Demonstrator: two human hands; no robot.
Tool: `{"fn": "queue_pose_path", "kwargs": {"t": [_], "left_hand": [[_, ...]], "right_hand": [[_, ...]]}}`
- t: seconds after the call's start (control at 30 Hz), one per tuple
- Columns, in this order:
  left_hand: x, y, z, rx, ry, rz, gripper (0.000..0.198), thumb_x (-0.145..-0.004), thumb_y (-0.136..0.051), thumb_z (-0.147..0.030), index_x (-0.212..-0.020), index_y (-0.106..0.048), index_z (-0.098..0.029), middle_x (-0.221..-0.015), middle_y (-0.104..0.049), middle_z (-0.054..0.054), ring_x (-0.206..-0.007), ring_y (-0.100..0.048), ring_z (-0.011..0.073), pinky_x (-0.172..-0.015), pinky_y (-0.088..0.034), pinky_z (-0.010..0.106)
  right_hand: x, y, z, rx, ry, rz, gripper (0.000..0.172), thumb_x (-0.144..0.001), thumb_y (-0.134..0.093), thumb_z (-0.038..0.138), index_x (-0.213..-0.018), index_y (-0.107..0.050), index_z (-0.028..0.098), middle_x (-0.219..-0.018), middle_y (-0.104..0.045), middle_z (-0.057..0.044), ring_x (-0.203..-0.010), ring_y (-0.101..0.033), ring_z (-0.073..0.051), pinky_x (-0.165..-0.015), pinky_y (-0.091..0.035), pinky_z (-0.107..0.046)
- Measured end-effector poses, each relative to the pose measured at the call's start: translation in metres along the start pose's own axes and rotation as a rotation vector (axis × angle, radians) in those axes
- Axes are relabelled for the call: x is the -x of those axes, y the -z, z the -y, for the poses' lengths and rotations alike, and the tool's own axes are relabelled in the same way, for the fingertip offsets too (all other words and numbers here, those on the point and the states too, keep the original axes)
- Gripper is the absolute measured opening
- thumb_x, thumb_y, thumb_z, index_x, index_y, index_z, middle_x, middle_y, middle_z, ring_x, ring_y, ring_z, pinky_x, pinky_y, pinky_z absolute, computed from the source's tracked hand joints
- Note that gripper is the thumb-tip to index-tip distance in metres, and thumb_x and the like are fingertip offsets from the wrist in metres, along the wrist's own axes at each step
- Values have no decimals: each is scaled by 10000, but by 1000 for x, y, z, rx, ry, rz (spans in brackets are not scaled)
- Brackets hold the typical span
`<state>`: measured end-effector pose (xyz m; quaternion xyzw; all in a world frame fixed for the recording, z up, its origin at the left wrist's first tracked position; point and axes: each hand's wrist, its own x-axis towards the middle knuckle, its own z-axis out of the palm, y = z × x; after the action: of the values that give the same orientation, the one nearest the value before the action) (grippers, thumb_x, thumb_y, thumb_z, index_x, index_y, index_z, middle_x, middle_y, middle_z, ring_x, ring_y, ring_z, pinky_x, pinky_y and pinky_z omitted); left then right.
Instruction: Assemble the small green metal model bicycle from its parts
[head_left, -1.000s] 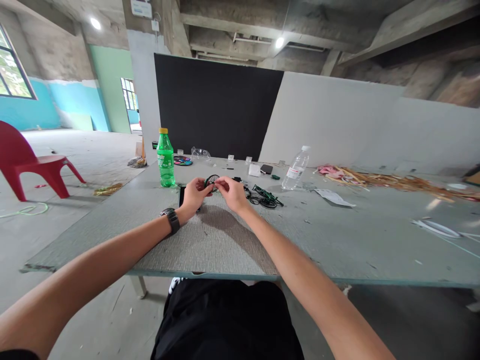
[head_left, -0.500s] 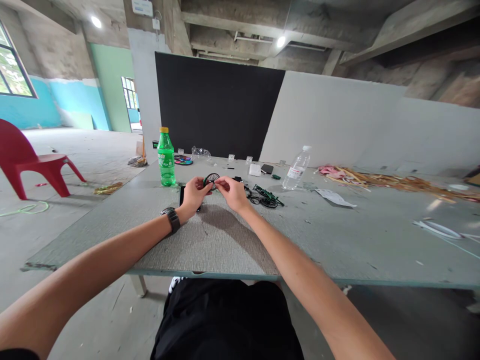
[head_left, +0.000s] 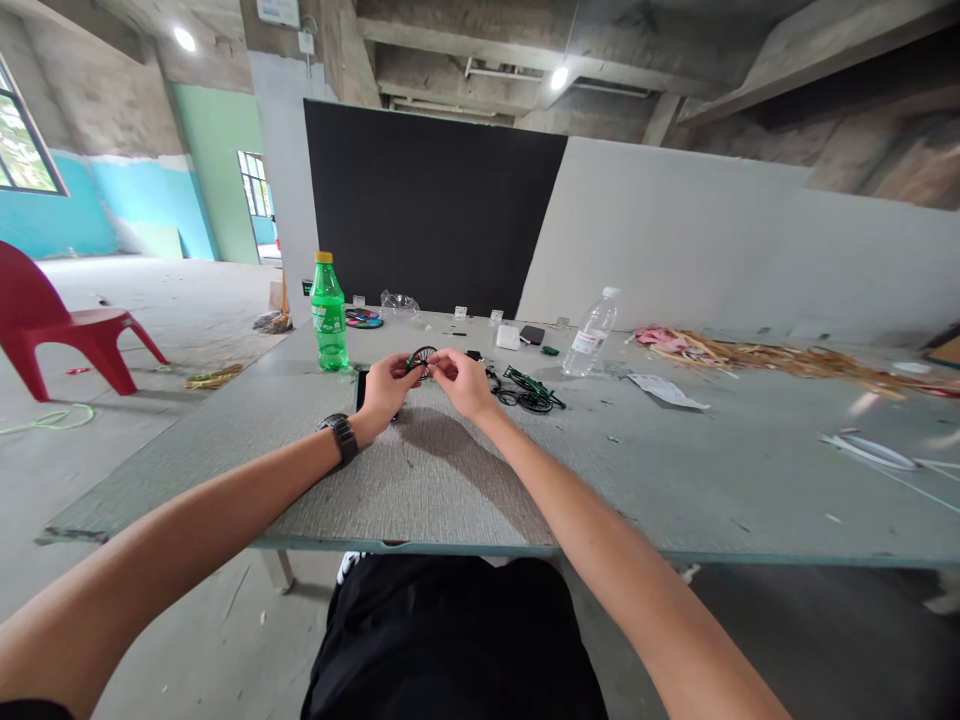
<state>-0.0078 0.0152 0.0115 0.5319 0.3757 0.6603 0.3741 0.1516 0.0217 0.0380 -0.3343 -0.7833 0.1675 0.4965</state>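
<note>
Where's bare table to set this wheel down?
Bare: the table along its near edge; the wide stretch right of the right hand, nearer than the paper; the patch left of the left hand, this side of the green bottle. Crowded: behind the wheel, around the bike parts and clear bottle.

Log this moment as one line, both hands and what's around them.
left hand: pinches small spoked wheel | right hand: pinches same wheel | near: green frame parts, green bottle | surface: table

Wheel [head_left: 422,362] between left hand [head_left: 386,388], right hand [head_left: 465,385]; soda bottle [head_left: 328,315] behind-left; frame parts [head_left: 531,392] right.
</note>
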Motion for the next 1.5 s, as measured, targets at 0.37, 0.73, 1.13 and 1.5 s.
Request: {"fn": "queue_pose_path", "kwargs": {"t": [0.37,0.73,1.13,1.5], "left_hand": [[0,0,-1,-18,-4,3,231,-737,-780,-254,-938,-738,-150,-824,-738,54,-728,-695,163,-730,-581,309],[-1,1,2,-22,-7,19,219,-746,-773,-285,-918,-733,-156,-849,-738,61,-733,-693,164,-709,-585,298],[-4,4,5,-115,-73,54,206,-759,-763,-296,-921,-749,-170,-887,-755,74,-730,-695,168,-680,-564,276],[-3,5,4,-170,-99,68,177,-769,-734,-288,-899,-743,-168,-841,-748,71,-679,-681,170,-639,-534,275]], "right_hand": [[0,-1,-2,11,-5,19,130,-873,-609,246,-975,-671,195,-769,-701,-25,-686,-645,-168,-688,-512,-297],[1,0,2,19,-15,16,130,-869,-586,234,-965,-665,200,-763,-697,-26,-679,-640,-171,-680,-506,-295],[2,1,0,36,-11,37,152,-913,-580,311,-995,-653,207,-716,-682,-17,-590,-588,-166,-592,-450,-291],[2,0,0,35,-7,65,189,-932,-613,369,-1017,-656,206,-700,-671,-11,-592,-588,-169,-617,-464,-295]]}}
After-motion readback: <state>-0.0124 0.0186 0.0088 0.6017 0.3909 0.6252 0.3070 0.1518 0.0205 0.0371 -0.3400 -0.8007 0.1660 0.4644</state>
